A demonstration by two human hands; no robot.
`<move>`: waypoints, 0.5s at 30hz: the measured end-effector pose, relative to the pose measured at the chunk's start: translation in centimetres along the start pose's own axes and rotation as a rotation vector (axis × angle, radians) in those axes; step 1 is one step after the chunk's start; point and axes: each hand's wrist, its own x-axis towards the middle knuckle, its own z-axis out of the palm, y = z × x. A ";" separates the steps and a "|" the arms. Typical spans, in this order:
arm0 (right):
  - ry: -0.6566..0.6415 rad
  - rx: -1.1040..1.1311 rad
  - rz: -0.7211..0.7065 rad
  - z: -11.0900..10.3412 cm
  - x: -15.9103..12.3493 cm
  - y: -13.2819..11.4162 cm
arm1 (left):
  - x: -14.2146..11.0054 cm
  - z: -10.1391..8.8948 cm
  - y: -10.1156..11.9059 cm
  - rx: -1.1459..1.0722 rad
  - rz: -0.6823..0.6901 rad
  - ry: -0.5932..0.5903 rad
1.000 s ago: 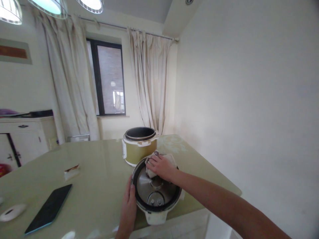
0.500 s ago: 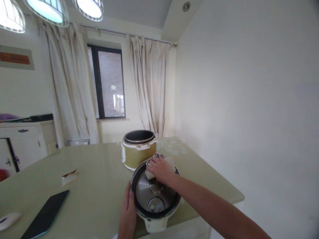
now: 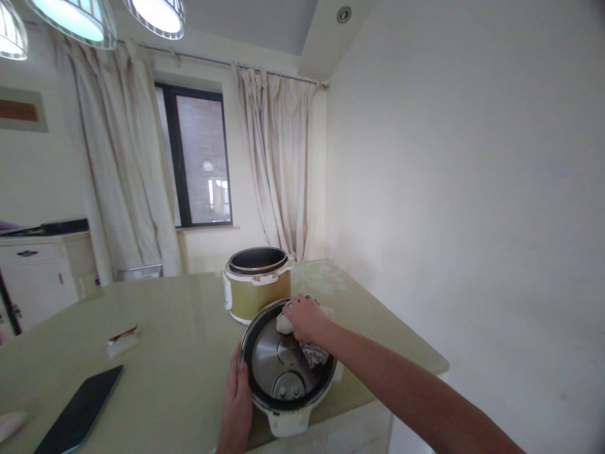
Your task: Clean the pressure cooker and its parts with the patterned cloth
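The round pressure cooker lid (image 3: 269, 359) is held with its metal underside facing up, tilted toward me at the table's near edge. My left hand (image 3: 237, 397) grips its left rim, thumb on top. My right hand (image 3: 307, 320) is closed on a pale cloth (image 3: 314, 354) with a dark pattern, pressed against the lid's upper right inside, near the black sealing ring. Part of the cloth hides beneath my fingers. Just behind the lid stands the yellow-green cooker body (image 3: 258, 290), uncovered, with a dark inner pot showing.
A dark phone or tablet (image 3: 80, 407) lies on the pale green table (image 3: 174, 353) at left. Beyond it sits a small whitish packet (image 3: 123, 340). A white object (image 3: 10, 425) is at the left edge. The white wall (image 3: 449, 189) rises along the right side.
My right hand has slid slightly down and inward along the lid with the cloth, and more patterned cloth shows. The view has turned a little to the right. My left hand keeps its grip.
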 end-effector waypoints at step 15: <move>-0.300 -0.081 -0.043 -1.4 -2.7 0.9 | 0.2 0.5 0.8 -0.059 -0.055 0.043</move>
